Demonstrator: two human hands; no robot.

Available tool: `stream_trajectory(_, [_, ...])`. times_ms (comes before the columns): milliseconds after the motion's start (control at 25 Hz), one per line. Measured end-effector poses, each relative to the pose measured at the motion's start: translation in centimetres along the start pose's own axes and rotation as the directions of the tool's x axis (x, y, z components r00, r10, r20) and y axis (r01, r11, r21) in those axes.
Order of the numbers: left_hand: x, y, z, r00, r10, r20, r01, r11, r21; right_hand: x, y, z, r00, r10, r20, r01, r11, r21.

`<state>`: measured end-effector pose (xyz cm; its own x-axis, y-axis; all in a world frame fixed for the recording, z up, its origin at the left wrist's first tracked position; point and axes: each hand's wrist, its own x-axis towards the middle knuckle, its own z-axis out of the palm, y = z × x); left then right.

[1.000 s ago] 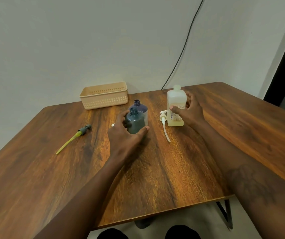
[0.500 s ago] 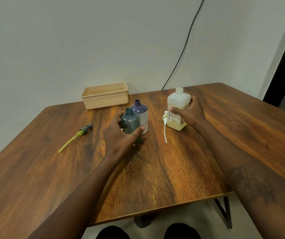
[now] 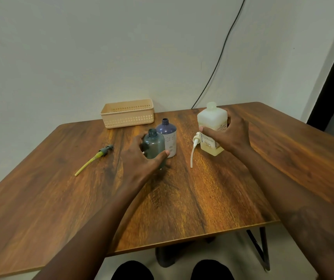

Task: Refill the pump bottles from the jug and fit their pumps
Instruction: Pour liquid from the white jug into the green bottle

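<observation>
two hands busy: left hand (image 3: 140,158) wrapped around green bottle (image 3: 153,145), right hand (image 3: 229,135) clasping tilted jug (image 3: 211,126) above counter (image 3: 182,199).

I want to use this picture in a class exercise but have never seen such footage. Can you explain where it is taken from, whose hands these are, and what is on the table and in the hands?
There is no machine: a person wears a camera on the head, looking forward and down, so both arms reach in from below. The left hand grips a dark green bottle, its neck open. Just behind stands a purple bottle, also open. The right hand holds a white jug, tilted, cap on, its base looking just off the wooden table. A white pump lies beside the jug, a green pump lies far left, and a beige basket sits at the back.
</observation>
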<state>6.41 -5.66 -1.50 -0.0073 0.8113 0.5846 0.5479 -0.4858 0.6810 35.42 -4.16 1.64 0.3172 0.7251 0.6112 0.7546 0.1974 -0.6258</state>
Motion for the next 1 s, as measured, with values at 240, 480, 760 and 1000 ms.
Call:
stream_trajectory(240, [-1.1, 1.1, -0.9, 1.0, 0.023, 0.008, -0.023, 1.0, 0.009, -2.2, -3.6, -0.6, 0.944, -0.316, 0.093, 0.328, 0.929, -0.173])
stream_trajectory(480, [-2.5, 1.8, -2.9, 0.998, 0.058, 0.018, -0.059, 0.995, 0.077, -3.9, -6.2, 0.4, 0.868, -0.447, 0.215, 0.49, 0.842, -0.227])
stream_trajectory(760, [-3.2, 1.0, -4.0, 0.999, 0.048, -0.006, -0.047, 0.997, 0.058, -4.5, -8.5, 1.1, 0.816, -0.544, 0.196, 0.577, 0.78, -0.24])
stream_trajectory(1000, [-3.4, 1.4, -4.1, 0.998, 0.05, -0.029, -0.047, 0.995, 0.09, -4.7, -9.5, 1.1, 0.785, -0.581, 0.216, 0.619, 0.722, -0.308])
